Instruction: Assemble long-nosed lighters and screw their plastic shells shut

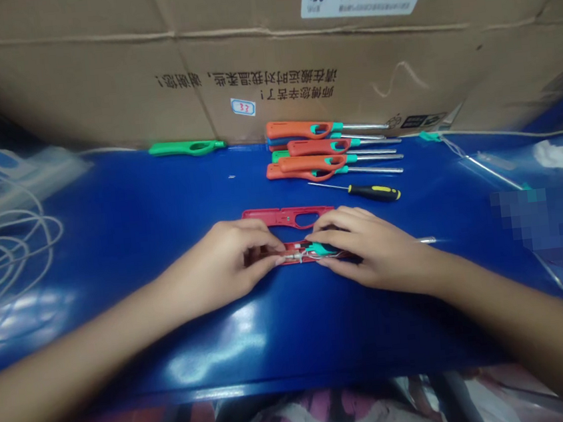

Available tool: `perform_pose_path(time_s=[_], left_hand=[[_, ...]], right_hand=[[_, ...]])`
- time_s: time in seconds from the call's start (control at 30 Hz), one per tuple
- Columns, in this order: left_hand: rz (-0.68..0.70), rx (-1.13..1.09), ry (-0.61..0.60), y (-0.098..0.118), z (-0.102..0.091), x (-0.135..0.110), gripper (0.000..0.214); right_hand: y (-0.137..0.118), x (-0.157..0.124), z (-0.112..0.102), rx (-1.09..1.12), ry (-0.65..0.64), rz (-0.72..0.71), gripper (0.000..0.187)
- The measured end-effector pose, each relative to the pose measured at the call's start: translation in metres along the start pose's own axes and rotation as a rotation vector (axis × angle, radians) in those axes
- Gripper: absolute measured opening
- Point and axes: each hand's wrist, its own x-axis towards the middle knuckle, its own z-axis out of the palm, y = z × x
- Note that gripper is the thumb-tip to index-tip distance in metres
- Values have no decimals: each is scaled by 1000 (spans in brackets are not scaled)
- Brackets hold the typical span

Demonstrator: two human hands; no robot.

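An opened red long-nosed lighter (295, 257) lies on the blue table with its inner parts and thin wires showing. My left hand (233, 256) is closed at its left end, thumb and fingertips pinching at the casing or the parts inside; which of these is hidden. My right hand (370, 245) grips the right part of the lighter, its fingers around the teal trigger (322, 248). The metal tube's tip (428, 240) sticks out beyond the right hand. Just behind lies the loose red half of the casing (268, 219), with its trigger hole partly behind my right fingers.
Several assembled lighters (307, 163) are stacked at the back, near a black-and-yellow screwdriver (375, 192). A green lighter casing (187, 148) rests against the cardboard box (121, 73). Coiled white cable (46, 242) lies at left; a plastic bag (518, 162) is at right.
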Motion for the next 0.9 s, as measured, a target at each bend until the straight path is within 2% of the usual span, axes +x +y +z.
perform_pose_path(time_s=[0.17,0.47,0.9], left_hand=[[21,41,25,1,-1,-1,21],[47,68,-24,5,1,-5,19],[-84,-32,9,1,3,-1,14]], right_hand=[[0,0,1,10,2,-5,30],[0,1,-1,20,2,-1,30],[0,1,1,20,10,-3,29]])
